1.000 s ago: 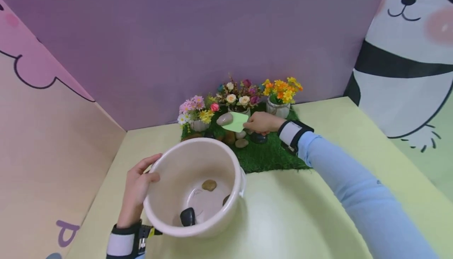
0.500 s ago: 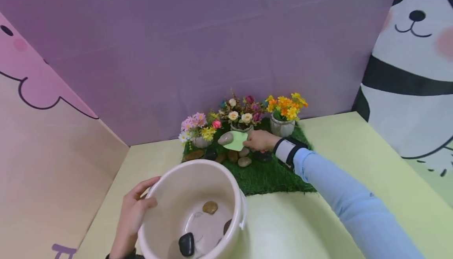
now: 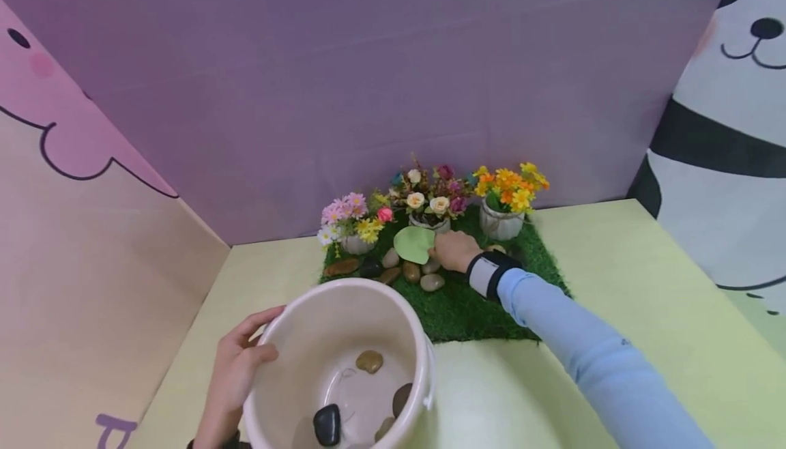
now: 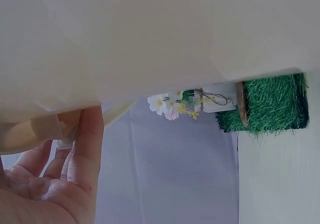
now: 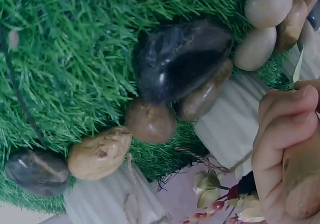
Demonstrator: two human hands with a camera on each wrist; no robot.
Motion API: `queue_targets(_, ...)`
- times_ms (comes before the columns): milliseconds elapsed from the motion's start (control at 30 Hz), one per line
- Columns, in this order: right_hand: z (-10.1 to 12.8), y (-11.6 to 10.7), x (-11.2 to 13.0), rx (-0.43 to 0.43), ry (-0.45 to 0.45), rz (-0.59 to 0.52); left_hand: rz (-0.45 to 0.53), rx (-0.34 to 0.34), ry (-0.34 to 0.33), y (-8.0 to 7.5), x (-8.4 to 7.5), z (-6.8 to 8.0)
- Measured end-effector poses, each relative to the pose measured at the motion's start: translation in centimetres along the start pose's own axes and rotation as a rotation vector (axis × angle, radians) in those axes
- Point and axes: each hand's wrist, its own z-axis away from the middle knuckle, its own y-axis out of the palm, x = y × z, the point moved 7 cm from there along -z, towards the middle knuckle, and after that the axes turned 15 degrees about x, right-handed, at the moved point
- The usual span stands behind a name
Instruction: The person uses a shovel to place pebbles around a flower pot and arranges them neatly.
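My left hand (image 3: pixel 233 360) grips the rim of a cream bucket (image 3: pixel 331 309), thumb over the edge. Several stones lie inside, including a black stone (image 3: pixel 327 425) and a tan stone (image 3: pixel 369 361). My right hand (image 3: pixel 456 251) holds a small light green shovel (image 3: pixel 413 244) by its handle, which the fingers hide. The blade is above stones on a green turf mat (image 3: pixel 454 323). Just left of the blade, a greyish stone (image 3: pixel 390 258) sits on the mat. In the right wrist view only a thin green edge (image 5: pixel 298 66) of the shovel shows beside my curled fingers.
Three flower pots stand along the mat's back: pink and yellow flowers (image 3: pixel 353 217), mixed roses (image 3: pixel 430 196) and orange flowers (image 3: pixel 510 186). A large black stone (image 5: pixel 182 58) and several others lie before them. A purple wall (image 3: pixel 368 94) rises behind the table.
The grey stone that lay on the shovel's blade is now off it, and one rests on the mat nearby. The blade has turned. My left hand still holds the bucket.
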Motion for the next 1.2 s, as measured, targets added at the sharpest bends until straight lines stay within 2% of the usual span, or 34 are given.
queue_targets(133, 0.2, 0.0, -0.5, 0.006, 0.019, 0.031, -0.004, -0.004, -0.026, 0.2, 0.1, 0.0)
queue_targets(400, 1.4, -0.8, -0.2, -0.051, -0.066, 0.027, 0.028, -0.014, -0.014, -0.2, 0.1, 0.0)
queue_targets(500, 3.1, -1.8, 1.1, -0.129, -0.123, 0.047, 0.037, -0.012, -0.021, -0.2, 0.2, 0.0)
queue_targets(600, 6.4, -3.6, 3.9, -0.277, -0.237, 0.117, 0.028, -0.014, -0.02, 0.0, 0.1, 0.0)
queue_targets(733, 12.0, -6.0, 9.5, -0.487, -0.461, 0.341, 0.014, -0.009, 0.004, 0.3, -0.3, -0.2)
queue_targets(800, 14.5, -6.2, 12.5, -0.557, -0.578, 0.516, 0.014, -0.006, 0.018, 0.4, -0.4, -0.3)
queue_targets(900, 17.3, -5.2, 15.9, -0.608, -0.713, 0.843, 0.009, 0.001, 0.037, 0.5, -0.7, -0.7)
queue_targets(1000, 18.7, -3.3, 18.2, -0.597, -0.778, 1.166, -0.013, -0.004, 0.043, 0.2, -0.8, -0.8)
queue_targets(1067, 18.8, -1.9, 19.3, -0.561, -0.804, 1.321, -0.015, -0.002, 0.048, 0.1, -0.8, -0.8)
queue_targets(1133, 18.3, -0.5, 20.2, -0.532, -0.818, 1.419, -0.009, 0.002, 0.055, 0.2, -0.7, -0.6)
queue_targets(1200, 17.6, 1.0, 21.1, -0.521, -0.86, 1.452, 0.009, 0.017, 0.056, 0.4, -0.5, -0.4)
